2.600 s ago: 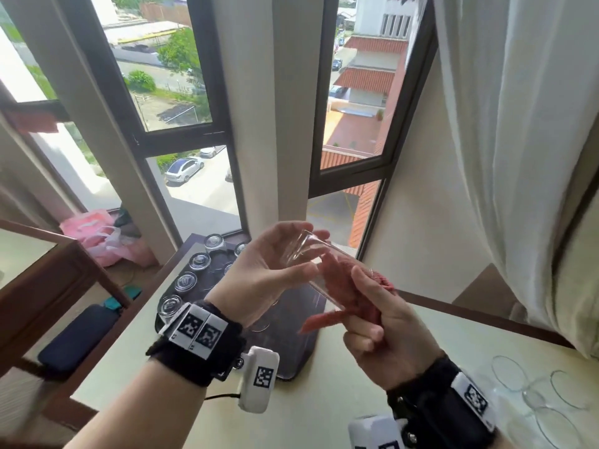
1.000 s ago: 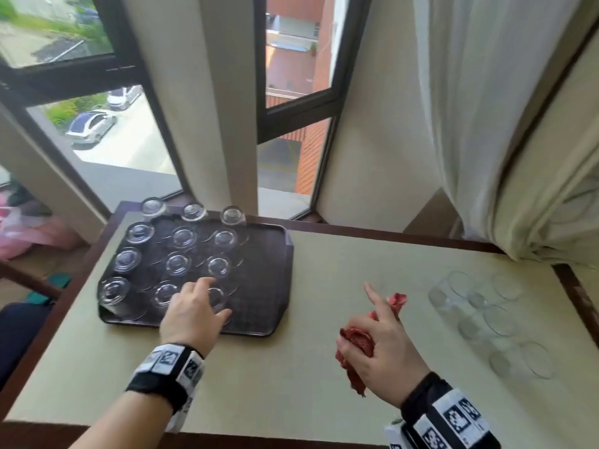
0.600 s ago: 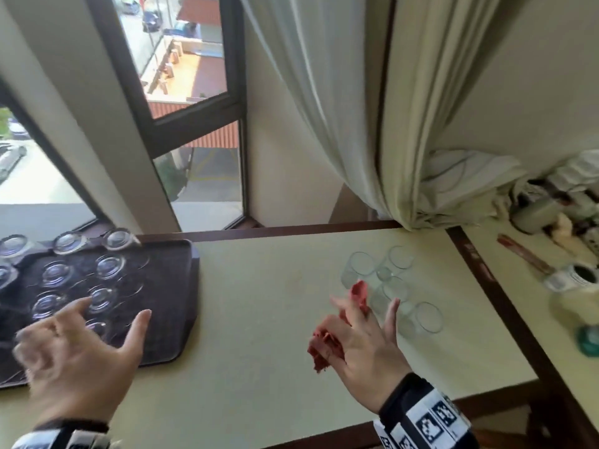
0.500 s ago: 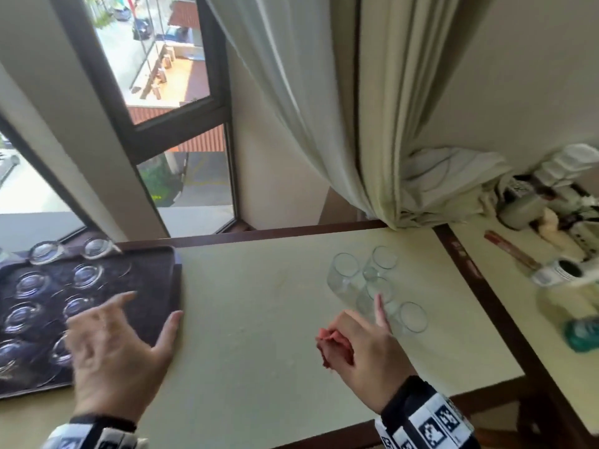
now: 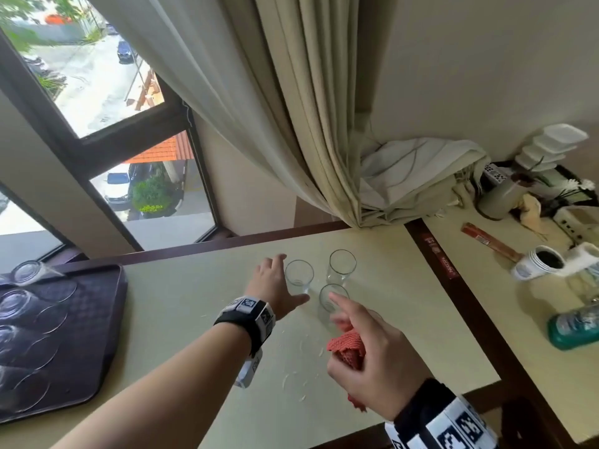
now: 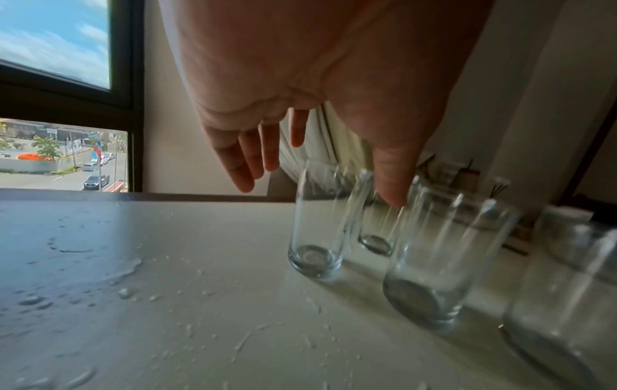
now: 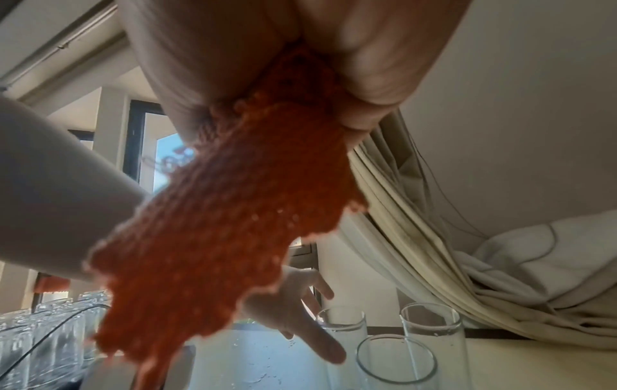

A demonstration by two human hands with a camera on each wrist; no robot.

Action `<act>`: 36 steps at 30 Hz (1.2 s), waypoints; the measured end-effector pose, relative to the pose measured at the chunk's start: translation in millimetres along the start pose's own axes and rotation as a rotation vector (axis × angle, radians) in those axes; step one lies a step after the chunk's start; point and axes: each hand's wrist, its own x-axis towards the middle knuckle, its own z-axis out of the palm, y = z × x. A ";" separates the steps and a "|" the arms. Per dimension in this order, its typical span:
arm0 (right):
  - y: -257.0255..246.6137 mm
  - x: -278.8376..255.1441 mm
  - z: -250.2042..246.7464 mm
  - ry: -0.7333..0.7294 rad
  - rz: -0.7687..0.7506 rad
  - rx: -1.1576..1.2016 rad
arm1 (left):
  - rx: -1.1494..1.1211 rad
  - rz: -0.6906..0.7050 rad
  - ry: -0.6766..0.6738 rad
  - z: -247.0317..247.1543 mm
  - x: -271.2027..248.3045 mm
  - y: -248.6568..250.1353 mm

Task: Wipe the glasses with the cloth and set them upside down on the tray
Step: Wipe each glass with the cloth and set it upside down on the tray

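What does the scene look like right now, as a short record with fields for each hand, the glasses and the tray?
left hand: open, reaching around the nearest upright clear drinking glass, no grip yet
right hand: holds the crumpled red knitted cloth
upright glasses: four, on the wet cream table
dark rectangular tray: holds upside-down glasses

The head view looked forward and down from above the surface (image 5: 201,306), taking in both forearms, the tray (image 5: 107,319) at the left edge and the windows beyond. The left wrist view sat low, just above the surface (image 6: 167,264), facing along the left hand (image 6: 317,79) at the upright glasses (image 6: 320,224) close by. The right wrist view looked from under the right hand (image 7: 267,52), past the hanging cloth (image 7: 217,224), toward the curtain. All three shared the upright glasses; head and right wrist views shared the left hand.
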 end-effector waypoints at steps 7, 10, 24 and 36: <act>22.3 11.7 -3.7 0.146 -0.053 -0.080 | 0.054 -0.012 -0.074 28.8 37.5 5.3; 28.4 14.4 -7.2 0.178 0.005 -0.088 | -0.015 -0.028 -0.029 28.5 35.3 1.1; -26.2 80.9 -13.8 0.371 0.125 0.338 | -1.150 -0.156 0.210 -94.5 -109.7 -5.6; -166.9 120.2 -38.2 0.452 -0.421 0.576 | -1.443 0.039 0.397 -207.9 -175.1 26.2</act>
